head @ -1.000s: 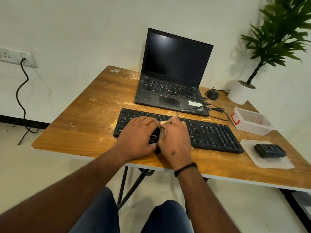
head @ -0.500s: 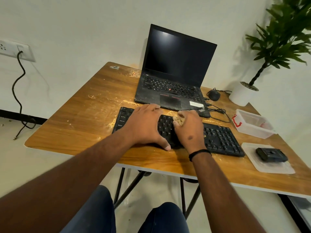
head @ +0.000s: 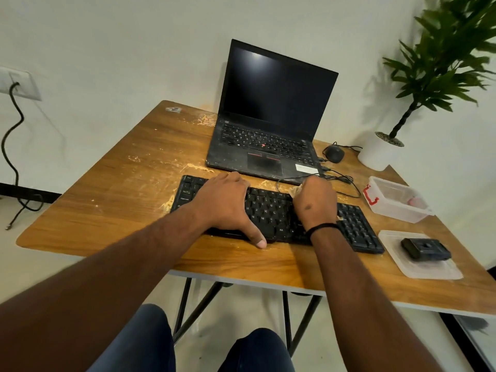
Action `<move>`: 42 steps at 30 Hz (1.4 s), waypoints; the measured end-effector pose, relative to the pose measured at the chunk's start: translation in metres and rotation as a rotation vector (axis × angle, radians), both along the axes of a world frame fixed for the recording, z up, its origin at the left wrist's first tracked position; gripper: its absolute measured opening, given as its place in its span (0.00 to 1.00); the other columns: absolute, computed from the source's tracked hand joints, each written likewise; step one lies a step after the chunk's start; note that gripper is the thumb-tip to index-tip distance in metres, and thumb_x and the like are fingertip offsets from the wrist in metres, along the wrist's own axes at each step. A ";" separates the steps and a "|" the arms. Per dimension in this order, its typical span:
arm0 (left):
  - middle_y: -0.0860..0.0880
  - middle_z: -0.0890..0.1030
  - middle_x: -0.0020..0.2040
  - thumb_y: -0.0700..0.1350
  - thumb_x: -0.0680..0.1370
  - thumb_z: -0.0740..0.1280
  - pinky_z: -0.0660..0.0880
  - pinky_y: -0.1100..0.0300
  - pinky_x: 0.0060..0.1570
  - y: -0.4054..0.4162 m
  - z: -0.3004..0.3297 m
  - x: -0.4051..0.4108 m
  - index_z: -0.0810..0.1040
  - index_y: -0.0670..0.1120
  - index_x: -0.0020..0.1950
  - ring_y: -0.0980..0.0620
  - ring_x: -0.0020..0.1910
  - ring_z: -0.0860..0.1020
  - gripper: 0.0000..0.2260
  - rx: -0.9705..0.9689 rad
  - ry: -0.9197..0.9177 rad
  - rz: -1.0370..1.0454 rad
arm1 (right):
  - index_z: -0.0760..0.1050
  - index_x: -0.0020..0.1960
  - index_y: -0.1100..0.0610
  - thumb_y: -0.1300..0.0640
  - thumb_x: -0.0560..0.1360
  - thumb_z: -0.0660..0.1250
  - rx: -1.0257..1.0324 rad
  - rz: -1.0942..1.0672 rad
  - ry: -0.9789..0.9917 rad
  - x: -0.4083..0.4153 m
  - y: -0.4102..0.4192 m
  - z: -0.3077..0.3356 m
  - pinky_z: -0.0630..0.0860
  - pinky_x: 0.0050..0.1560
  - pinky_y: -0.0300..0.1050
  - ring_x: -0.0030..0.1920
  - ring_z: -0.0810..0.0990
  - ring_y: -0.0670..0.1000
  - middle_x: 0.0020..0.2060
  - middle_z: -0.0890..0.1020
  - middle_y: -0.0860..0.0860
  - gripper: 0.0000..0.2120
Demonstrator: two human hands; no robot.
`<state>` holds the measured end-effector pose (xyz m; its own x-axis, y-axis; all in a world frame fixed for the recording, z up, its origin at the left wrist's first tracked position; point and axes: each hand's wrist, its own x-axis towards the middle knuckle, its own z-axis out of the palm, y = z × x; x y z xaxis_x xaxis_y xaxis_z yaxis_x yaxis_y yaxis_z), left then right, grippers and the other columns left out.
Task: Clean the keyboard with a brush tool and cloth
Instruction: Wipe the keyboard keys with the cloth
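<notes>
**Ana:** At the centre of the frame, what are the hands doing?

**Ben:** Left hand (head: pixel 222 205) lies flat and spread on the left half of the keyboard (head: pixel 271 214), thumb stretched down past its near edge onto the table (head: pixel 107 200). It grips nothing; it looks to be pinning the board down. Right hand (head: pixel 315 201) is curled closed around a pale cloth (head: pixel 296 189), a scrap of which pokes out by the knuckles, pressed against the upper key rows just right of centre.

**Ana:** How will those things handle?

**Ben:** The cloth is soft and bunches easily, so I'd keep it wadded in the fist and wipe with the padded side. The keyboard looks light and stiff and likely to skid under a wipe, so a flat palm on it, or a hold at its short ends, seems best. Keycaps can catch a loose fold.

**Ana:** And further out?

**Ben:** Pale dust streaks the wood left of the keyboard. An open laptop (head: pixel 268 124) stands just behind, its cables (head: pixel 341 181) trailing close to the right hand. At right sit a clear plastic box (head: pixel 397 200) and, nearer, a flat lid (head: pixel 421 259) carrying a small black object (head: pixel 425 248); whether that's the brush tool I can't tell.
</notes>
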<state>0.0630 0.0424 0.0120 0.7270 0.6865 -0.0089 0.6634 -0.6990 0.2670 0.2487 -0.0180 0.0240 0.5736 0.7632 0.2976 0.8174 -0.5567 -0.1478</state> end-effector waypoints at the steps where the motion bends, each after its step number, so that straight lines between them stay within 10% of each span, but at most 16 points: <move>1: 0.50 0.71 0.68 0.80 0.50 0.71 0.67 0.49 0.70 0.000 0.002 0.001 0.69 0.47 0.72 0.48 0.67 0.69 0.59 0.007 0.018 -0.005 | 0.80 0.52 0.63 0.62 0.78 0.64 -0.025 0.008 -0.007 -0.004 0.001 0.002 0.79 0.48 0.49 0.48 0.82 0.58 0.48 0.83 0.59 0.07; 11: 0.50 0.73 0.60 0.80 0.46 0.70 0.70 0.50 0.66 0.004 0.011 0.007 0.75 0.50 0.64 0.49 0.60 0.69 0.53 0.023 0.089 -0.021 | 0.70 0.39 0.54 0.59 0.81 0.60 -0.110 0.419 -0.004 -0.071 0.000 0.001 0.71 0.44 0.45 0.41 0.69 0.50 0.42 0.67 0.51 0.11; 20: 0.48 0.68 0.70 0.80 0.51 0.72 0.64 0.47 0.72 -0.001 0.006 0.004 0.67 0.47 0.74 0.45 0.70 0.65 0.59 0.001 0.080 -0.007 | 0.82 0.51 0.60 0.61 0.79 0.64 0.066 -0.002 0.054 0.002 -0.045 -0.008 0.78 0.55 0.48 0.49 0.80 0.54 0.50 0.81 0.57 0.08; 30: 0.49 0.70 0.63 0.75 0.55 0.74 0.66 0.50 0.69 0.004 0.003 0.008 0.70 0.50 0.69 0.48 0.64 0.67 0.49 0.033 0.069 -0.009 | 0.79 0.52 0.59 0.57 0.80 0.64 -0.080 0.364 0.143 -0.074 -0.046 -0.007 0.77 0.57 0.48 0.50 0.75 0.50 0.53 0.72 0.53 0.08; 37: 0.49 0.67 0.70 0.80 0.50 0.71 0.64 0.47 0.72 0.001 0.007 0.005 0.64 0.48 0.77 0.46 0.70 0.65 0.62 -0.010 0.084 -0.014 | 0.81 0.59 0.56 0.58 0.79 0.65 0.010 -0.011 0.116 0.003 -0.079 -0.006 0.75 0.63 0.47 0.57 0.78 0.53 0.61 0.78 0.56 0.10; 42: 0.50 0.69 0.67 0.80 0.49 0.71 0.65 0.48 0.70 0.001 0.004 0.006 0.66 0.49 0.74 0.47 0.67 0.66 0.60 0.002 0.084 -0.005 | 0.81 0.56 0.56 0.58 0.80 0.65 0.065 0.119 0.141 -0.034 -0.065 -0.014 0.74 0.54 0.37 0.49 0.76 0.47 0.57 0.79 0.53 0.09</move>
<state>0.0687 0.0437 0.0163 0.7272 0.6830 -0.0686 0.6798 -0.7028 0.2096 0.2150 -0.0827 0.0095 0.5202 0.8099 0.2711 0.8454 -0.4433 -0.2979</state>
